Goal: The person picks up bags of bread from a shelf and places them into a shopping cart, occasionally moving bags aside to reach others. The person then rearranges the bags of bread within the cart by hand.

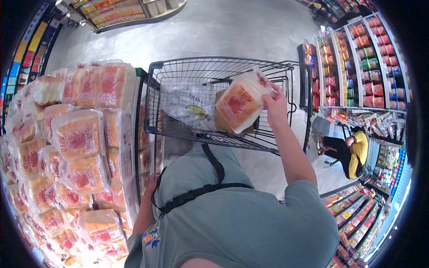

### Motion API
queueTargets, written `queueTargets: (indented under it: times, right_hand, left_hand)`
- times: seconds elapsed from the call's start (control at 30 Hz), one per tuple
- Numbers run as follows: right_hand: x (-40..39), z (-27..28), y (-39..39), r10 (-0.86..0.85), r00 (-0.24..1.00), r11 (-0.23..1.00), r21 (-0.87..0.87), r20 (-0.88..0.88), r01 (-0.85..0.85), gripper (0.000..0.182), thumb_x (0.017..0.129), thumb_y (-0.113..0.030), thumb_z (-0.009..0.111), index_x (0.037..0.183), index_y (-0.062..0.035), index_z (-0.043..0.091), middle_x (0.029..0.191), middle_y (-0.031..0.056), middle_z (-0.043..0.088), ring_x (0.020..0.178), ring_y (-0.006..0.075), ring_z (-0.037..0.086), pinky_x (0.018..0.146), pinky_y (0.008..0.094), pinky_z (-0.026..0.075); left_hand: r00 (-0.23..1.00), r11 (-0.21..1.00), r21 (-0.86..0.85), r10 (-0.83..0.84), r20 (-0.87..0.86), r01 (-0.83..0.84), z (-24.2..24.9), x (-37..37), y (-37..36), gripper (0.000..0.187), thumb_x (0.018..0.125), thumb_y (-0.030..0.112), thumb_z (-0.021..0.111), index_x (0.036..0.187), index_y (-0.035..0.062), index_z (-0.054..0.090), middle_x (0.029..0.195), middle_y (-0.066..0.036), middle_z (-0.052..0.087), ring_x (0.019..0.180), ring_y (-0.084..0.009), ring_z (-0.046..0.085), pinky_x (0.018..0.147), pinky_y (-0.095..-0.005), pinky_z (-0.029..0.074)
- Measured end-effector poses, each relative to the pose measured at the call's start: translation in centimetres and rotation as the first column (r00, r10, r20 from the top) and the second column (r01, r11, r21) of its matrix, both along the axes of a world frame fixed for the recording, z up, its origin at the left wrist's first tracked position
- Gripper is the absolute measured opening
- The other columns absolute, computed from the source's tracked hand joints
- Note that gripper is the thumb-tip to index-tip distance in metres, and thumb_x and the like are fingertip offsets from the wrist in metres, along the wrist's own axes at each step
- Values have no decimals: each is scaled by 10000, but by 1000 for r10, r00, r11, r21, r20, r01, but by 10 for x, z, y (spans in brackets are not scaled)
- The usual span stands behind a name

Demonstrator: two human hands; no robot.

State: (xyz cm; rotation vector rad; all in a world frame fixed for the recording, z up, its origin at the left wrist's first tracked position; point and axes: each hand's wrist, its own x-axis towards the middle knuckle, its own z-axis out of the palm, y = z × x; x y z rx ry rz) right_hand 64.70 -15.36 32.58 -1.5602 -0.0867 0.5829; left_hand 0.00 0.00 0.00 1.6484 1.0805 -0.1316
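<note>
My right hand is closed in a pinch on the gathered end of a clear bag of sliced bread with a red print. The bread hangs tilted over the basket of a black wire shopping cart. Behind and below it, a piece of brown cardboard shows in part. A clear plastic bag printed "THANK", with something yellow-green in it, lies in the cart's left part. Low at my left side, my left hand is beside the bread display; its fingers are mostly hidden.
Stacked bread packs fill a display along the left, close to the cart. A person in a yellow top is at the right by another cart. Snack shelves stand behind that person, and a curved shelf stands at the far end.
</note>
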Motion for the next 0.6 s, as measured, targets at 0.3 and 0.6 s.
queueTargets:
  times: [0.3, 0.6]
  right_hand:
    - [20, -69, -65, -132, 936, 896, -364, 327, 254, 478, 740, 12, 633, 1200, -2, 505, 713, 29, 536, 569, 110, 527, 501, 251, 449]
    - [34, -170, -60, -328, 882, 855, -292, 338, 430, 573, 734, -19, 655, 1264, 0, 441, 760, 71, 564, 590, 133, 561, 522, 268, 478]
  left_hand:
    - [969, 918, -328, 174, -173, -224, -10, 4, 14, 223, 954, 129, 508, 1103, 11, 624, 1071, -116, 664, 1034, -213, 614, 937, -318, 451]
    - [991, 976, -195, 113, 73, -97, -16, -43, 5, 249, 959, 102, 488, 1160, 14, 607, 1063, -98, 669, 978, -176, 624, 901, -294, 470]
